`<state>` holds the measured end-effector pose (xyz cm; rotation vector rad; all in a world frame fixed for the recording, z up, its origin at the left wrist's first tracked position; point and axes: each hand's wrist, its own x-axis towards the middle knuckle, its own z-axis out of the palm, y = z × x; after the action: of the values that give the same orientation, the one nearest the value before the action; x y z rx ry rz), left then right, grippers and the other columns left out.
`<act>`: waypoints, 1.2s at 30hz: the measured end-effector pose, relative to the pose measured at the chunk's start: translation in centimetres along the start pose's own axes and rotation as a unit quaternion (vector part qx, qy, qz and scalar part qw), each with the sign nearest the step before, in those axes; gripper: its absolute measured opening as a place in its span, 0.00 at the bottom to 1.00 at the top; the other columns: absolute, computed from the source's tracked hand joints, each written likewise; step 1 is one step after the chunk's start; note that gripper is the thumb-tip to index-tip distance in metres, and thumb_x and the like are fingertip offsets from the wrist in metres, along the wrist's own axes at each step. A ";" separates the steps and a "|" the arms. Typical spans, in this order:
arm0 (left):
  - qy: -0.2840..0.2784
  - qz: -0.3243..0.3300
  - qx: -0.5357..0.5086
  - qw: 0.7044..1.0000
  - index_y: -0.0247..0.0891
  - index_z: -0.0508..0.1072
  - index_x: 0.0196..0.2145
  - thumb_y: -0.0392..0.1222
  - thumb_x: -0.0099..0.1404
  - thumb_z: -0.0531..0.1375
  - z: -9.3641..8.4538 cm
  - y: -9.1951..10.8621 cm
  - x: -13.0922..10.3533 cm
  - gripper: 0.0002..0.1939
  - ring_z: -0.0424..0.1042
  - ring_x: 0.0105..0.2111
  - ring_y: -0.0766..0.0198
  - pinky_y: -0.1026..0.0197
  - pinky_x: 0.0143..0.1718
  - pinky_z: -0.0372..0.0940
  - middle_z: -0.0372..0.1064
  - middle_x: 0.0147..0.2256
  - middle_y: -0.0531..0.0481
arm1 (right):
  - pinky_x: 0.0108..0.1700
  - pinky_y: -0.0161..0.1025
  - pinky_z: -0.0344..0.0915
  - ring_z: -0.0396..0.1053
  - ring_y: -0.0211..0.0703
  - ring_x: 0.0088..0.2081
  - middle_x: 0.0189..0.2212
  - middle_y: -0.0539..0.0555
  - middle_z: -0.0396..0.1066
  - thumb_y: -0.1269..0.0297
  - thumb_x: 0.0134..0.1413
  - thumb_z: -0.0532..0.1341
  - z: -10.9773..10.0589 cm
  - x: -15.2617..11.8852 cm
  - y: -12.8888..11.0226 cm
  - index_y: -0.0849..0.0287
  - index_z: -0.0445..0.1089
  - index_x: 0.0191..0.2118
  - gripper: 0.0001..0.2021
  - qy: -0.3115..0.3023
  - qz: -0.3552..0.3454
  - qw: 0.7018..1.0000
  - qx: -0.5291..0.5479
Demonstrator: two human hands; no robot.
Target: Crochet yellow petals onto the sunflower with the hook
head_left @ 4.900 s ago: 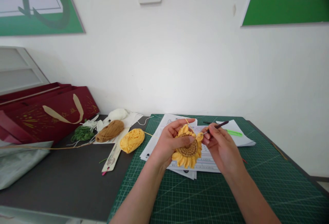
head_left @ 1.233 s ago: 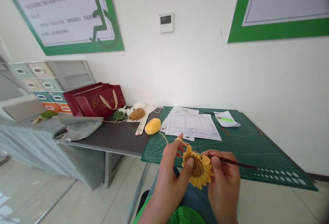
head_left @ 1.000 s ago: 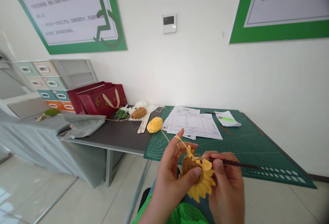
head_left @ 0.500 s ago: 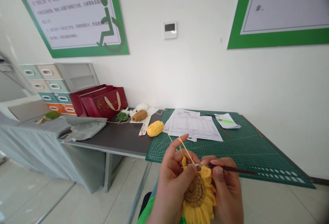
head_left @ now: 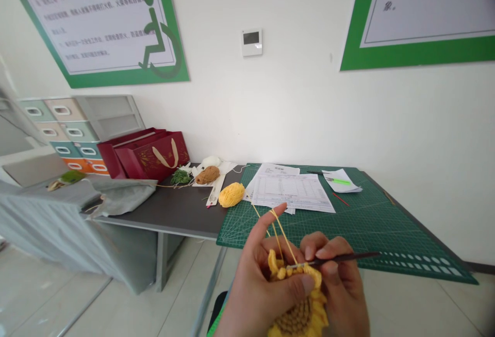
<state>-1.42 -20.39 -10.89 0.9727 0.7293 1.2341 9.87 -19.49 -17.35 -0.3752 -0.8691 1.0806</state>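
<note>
My left hand [head_left: 266, 280] pinches a crocheted sunflower [head_left: 296, 319] with a brown centre and yellow petals, its thumb lying across the front. Yellow yarn [head_left: 285, 234] loops over the raised left index finger and runs down to the work. My right hand [head_left: 336, 270] grips a crochet hook [head_left: 348, 257] with a dark handle. The hook's metal tip lies at the flower's upper edge, among yellow loops. Behind my hands, a yellow yarn ball [head_left: 231, 195] rests on the table, its strand leading toward my left hand. The flower's lower part is cut off by the frame.
A green cutting mat [head_left: 386, 223] carries printed papers [head_left: 294, 192] and a bright green pen [head_left: 340, 181]. Brown yarn [head_left: 208, 174], green yarn [head_left: 181, 176] and a dark red gift bag [head_left: 154, 156] are farther left. Stacked drawers [head_left: 73, 131] stand by the wall.
The flower has dropped slightly and tipped in my left hand, and my left thumb now crosses its centre. The hook has shifted a little, with more of its metal tip showing.
</note>
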 end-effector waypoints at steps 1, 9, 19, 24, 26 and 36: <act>-0.006 -0.008 -0.004 1.000 0.47 0.61 0.66 0.38 0.47 0.78 0.0 0.1 0.0 0.52 0.67 0.27 0.69 0.65 0.31 0.60 0.72 0.29 0.56 | 0.33 0.38 0.66 0.65 0.39 0.31 0.32 0.48 0.65 0.54 0.62 0.64 -0.1 0.1 0.0 0.50 0.69 0.35 0.08 -0.003 0.005 1.000 0.007; -0.073 -0.031 -0.018 0.997 0.47 0.64 0.65 0.34 0.48 0.76 -1.0 0.1 0.1 0.49 0.68 0.29 0.67 0.64 0.32 0.60 0.72 0.29 0.54 | 0.23 0.32 0.61 0.61 0.36 0.22 0.23 0.47 0.64 0.57 0.68 0.56 -0.7 0.9 -1.6 0.51 0.68 0.36 0.09 -0.020 0.029 0.999 0.034; -0.041 0.103 0.179 0.978 0.47 0.72 0.59 0.34 0.59 0.67 -1.0 -0.8 0.4 0.30 0.64 0.28 0.67 0.64 0.29 0.59 0.66 0.30 0.54 | 0.27 0.30 0.62 0.59 0.33 0.24 0.25 0.47 0.63 0.56 0.61 0.64 -0.6 1.1 -1.3 0.56 0.66 0.30 0.12 0.029 0.183 0.982 0.025; -0.014 0.099 0.162 0.982 0.49 0.61 0.66 0.35 0.59 0.68 -1.4 -1.9 1.0 0.40 0.64 0.27 0.67 0.65 0.28 0.59 0.66 0.30 0.56 | 0.39 0.39 0.69 0.67 0.42 0.36 0.33 0.50 0.69 0.57 0.63 0.63 -0.8 0.7 -0.6 0.52 0.70 0.34 0.07 -0.006 0.038 0.992 -0.120; -0.017 0.087 0.157 0.984 0.49 0.62 0.65 0.36 0.58 0.69 -1.5 -2.0 1.0 0.40 0.65 0.28 0.66 0.64 0.29 0.59 0.67 0.30 0.55 | 0.40 0.40 0.70 0.69 0.43 0.38 0.33 0.51 0.70 0.61 0.63 0.63 -0.8 0.6 -0.8 0.51 0.72 0.36 0.03 -0.017 -0.038 0.983 -0.180; -0.058 0.035 0.069 0.995 0.52 0.61 0.66 0.38 0.60 0.70 -1.8 -1.7 0.8 0.39 0.69 0.36 0.62 0.62 0.36 0.63 0.71 0.38 0.50 | 0.35 0.37 0.74 0.73 0.42 0.36 0.33 0.52 0.72 0.67 0.59 0.66 -1.8 1.1 -1.4 0.54 0.73 0.37 0.02 0.015 -0.068 0.964 -0.255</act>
<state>-2.16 -19.32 -13.13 1.1833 0.7007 1.1890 12.34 -18.92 -17.14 -0.7467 -1.1279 0.7110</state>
